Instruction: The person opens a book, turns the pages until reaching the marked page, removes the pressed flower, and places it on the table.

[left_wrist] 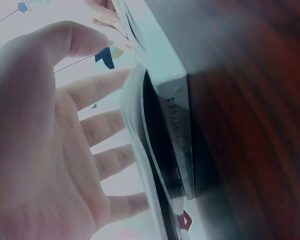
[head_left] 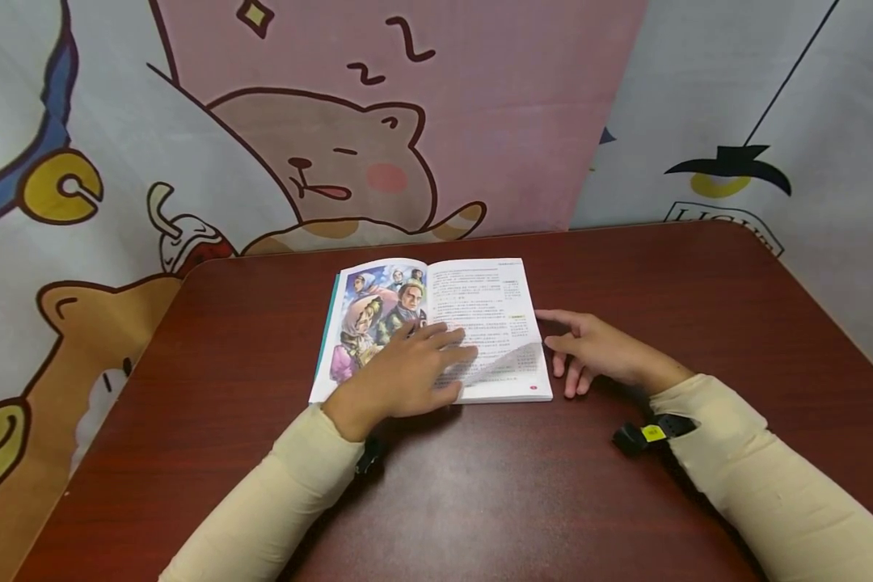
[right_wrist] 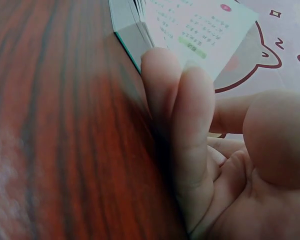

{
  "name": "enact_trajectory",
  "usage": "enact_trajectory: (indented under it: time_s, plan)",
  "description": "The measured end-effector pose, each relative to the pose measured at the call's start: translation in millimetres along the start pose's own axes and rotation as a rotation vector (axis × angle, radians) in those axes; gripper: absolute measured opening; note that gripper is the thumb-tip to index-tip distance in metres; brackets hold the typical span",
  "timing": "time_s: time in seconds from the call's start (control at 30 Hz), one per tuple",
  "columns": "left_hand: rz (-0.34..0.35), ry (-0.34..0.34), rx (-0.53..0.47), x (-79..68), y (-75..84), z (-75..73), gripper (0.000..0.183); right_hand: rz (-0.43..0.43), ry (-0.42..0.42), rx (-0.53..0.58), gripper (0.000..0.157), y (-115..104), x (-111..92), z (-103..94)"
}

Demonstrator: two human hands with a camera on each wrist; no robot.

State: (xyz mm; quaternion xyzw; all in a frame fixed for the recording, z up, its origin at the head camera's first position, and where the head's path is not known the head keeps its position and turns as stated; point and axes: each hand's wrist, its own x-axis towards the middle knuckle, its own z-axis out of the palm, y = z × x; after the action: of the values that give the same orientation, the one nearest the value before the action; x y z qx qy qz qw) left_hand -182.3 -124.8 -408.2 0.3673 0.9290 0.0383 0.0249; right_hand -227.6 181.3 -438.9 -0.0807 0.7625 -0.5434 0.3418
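Book (head_left: 473, 283): spread face up on the table (head_left: 480, 485), between the hands; gutter runs away from the person.
Raised leaf (head_left: 500, 352): right-hand page; free lower edge slants from near the left thumb up toward the right thumb. Leaf lies left of the right fingers.
Right hand (head_left: 602, 352): nearer to the outer edge. Index finger extended to that edge, thumb beside the leaf, remaining fingers loosely bent. Cannot tell whether paper is pinched.
Left hand (head_left: 413, 370): set across the gutter, fingertips over the right-hand page; fingers spread, gripping nothing. Contact pressure cannot be told.
Hidden: lower gutter and nearby print, beneath the left hand.
Hard to make out: print, too small to read; left wrist view, washed out.
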Motion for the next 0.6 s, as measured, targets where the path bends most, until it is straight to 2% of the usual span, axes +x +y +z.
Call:
enact_trajectory:
  time_s: [0.13,0.23,0.43,0.6]
  plan:
    - [0.042,0.068,0.017,0.5,0.3,0.0,0.05,-0.002,0.002,-0.006,0.063,1.6,-0.2,0.5]
    - [0.063,0.113,0.034,2.2,0.4,0.4,0.059,-0.003,0.005,-0.015,0.064,2.9,-0.5,0.2]
    - [0.046,0.161,0.056,3.8,0.5,0.3,0.082,-0.008,0.015,-0.029,0.064,2.9,0.5,0.8]
    - [0.035,0.223,0.132,2.8,1.2,-0.9,0.089,-0.01,0.015,-0.03,0.065,1.5,1.1,1.7]
